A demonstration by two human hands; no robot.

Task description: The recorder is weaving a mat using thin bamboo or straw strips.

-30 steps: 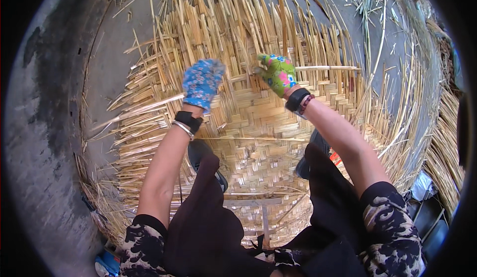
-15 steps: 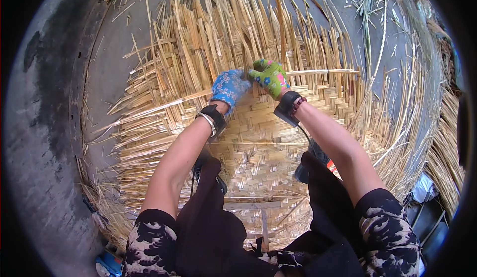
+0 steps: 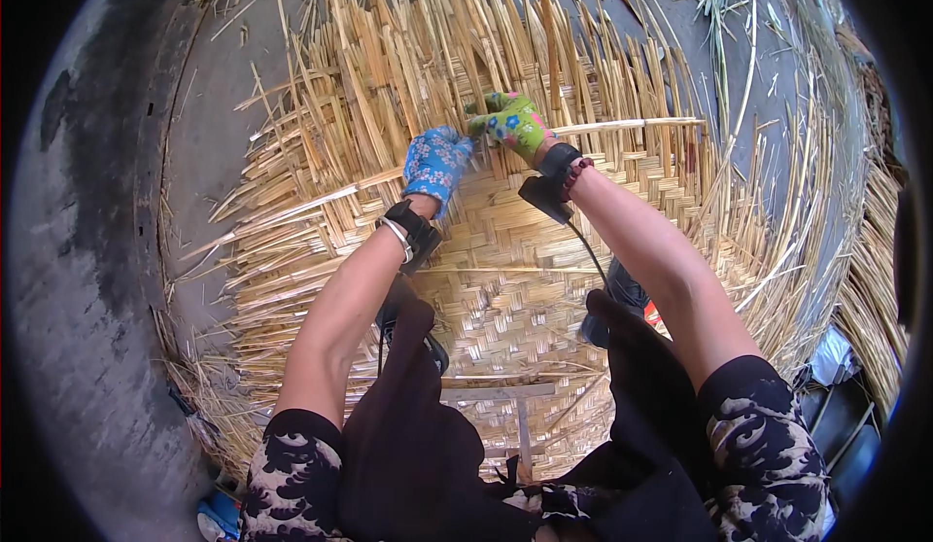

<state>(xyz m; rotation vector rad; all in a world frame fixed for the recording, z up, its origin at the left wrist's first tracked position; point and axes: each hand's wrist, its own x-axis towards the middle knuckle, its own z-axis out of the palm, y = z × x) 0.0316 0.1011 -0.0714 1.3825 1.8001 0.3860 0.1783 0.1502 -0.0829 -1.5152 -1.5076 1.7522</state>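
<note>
A pale yellow mat (image 3: 515, 318) of flat split-reed strips lies under me, woven in the middle, its loose strip ends fanning out at the far and left sides. My left hand (image 3: 436, 165), in a blue floral glove, is closed at the weave's far edge among the strips. Close beside it, my right hand (image 3: 513, 126), in a green floral glove, pinches upright reed strips (image 3: 476, 75); its fingertips are partly hidden. A long crosswise strip (image 3: 632, 126) runs over the upright ones, coming out on either side of my hands.
My shoes (image 3: 595, 328) stand on the mat. A flat wooden piece (image 3: 498, 392) lies across it near me. Loose green-grey strips (image 3: 724, 32) are strewn at the far right, and a bundle of reeds (image 3: 875, 289) lies along the right. Bare grey concrete (image 3: 97, 299) extends on the left.
Both hands have moved slightly farther away and to the left, the right one more. They remain close together among the upright strips.
</note>
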